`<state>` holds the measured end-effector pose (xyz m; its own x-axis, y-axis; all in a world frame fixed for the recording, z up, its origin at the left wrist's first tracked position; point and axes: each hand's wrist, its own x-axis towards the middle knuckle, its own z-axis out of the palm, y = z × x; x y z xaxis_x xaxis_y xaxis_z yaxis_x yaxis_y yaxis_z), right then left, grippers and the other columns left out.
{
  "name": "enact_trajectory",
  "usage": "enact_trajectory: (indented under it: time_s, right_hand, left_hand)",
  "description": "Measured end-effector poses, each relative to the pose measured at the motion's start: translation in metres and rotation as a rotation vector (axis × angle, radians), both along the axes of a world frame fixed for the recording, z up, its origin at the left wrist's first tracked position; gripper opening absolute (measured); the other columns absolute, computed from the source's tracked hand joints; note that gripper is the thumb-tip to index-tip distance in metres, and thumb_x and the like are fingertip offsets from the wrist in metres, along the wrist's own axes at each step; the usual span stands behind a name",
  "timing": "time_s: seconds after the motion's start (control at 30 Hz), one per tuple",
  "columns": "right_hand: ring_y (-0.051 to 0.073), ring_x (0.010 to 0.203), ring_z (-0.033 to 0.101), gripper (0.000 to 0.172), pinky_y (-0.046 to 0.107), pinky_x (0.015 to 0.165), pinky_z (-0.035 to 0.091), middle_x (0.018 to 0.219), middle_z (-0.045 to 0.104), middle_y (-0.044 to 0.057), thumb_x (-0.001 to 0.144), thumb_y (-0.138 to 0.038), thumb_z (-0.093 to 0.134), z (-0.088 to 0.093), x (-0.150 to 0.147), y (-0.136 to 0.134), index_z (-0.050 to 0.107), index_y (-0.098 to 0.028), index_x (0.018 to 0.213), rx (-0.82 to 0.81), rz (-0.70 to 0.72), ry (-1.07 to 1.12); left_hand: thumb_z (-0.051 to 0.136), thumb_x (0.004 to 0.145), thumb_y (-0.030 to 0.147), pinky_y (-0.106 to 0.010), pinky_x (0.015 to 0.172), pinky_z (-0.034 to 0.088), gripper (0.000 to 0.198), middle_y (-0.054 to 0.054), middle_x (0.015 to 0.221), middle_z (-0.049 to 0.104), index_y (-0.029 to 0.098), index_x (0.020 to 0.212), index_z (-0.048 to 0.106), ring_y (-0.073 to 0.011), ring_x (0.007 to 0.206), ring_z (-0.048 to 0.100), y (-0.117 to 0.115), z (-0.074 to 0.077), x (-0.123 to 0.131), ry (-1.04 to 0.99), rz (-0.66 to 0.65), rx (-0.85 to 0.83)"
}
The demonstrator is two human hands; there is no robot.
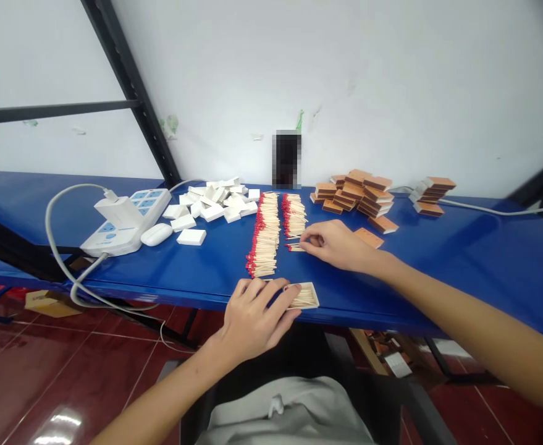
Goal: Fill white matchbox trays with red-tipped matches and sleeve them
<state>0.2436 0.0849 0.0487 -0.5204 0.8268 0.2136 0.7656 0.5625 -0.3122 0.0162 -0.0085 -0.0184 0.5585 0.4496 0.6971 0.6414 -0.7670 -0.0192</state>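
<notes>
My left hand (pixel 258 313) held the matchbox tray (pixel 316 296) towards its two o'clock. My right hand (pixel 329 243), pinched narrow, touched loose matches (pixel 294 247) at nine o'clock, grip unclear. I was apparently gathering them; the next move called for light fingertips.

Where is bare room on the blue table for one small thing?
The table looks bare left of the matches, in front of the white boxes, and between the rightmost brown stack and the right arm. It is crowded in the middle: matches, left hand, right hand and open tray.
</notes>
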Motion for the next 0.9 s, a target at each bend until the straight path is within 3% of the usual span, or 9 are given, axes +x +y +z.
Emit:
enact_trajectory:
  time_s: [0.67, 0.9]
  right_hand:
    - [0.012, 0.057, 0.052, 0.018, 0.025, 0.059, 0.034, 0.062, 0.063, 0.000, 0.085, -0.024, 0.060, 0.000, 0.001, -0.001, 0.071, -0.016, 0.074, -0.112, 0.023, 0.064]
    - [0.011, 0.059, 0.049, 0.013, 0.025, 0.059, 0.032, 0.065, 0.061, -0.001, 0.085, -0.020, 0.059, 0.002, -0.003, 0.016, 0.068, -0.018, 0.076, 0.029, 0.032, 0.027]
  left_hand:
    - [0.059, 0.095, 0.030, -0.037, 0.071, 0.036, 0.027, -0.005, 0.112, 0.072, 0.018, 0.120, 0.062, -0.0216, 0.083, 0.055, 0.001, 0.001, 0.001, -0.006, -0.002, 0.008]
    - [0.060, 0.095, 0.029, -0.037, 0.072, 0.037, 0.027, -0.005, 0.111, 0.073, 0.018, 0.119, 0.063, -0.0218, 0.083, 0.056, 0.001, 0.001, 0.001, -0.008, 0.003, 0.015]
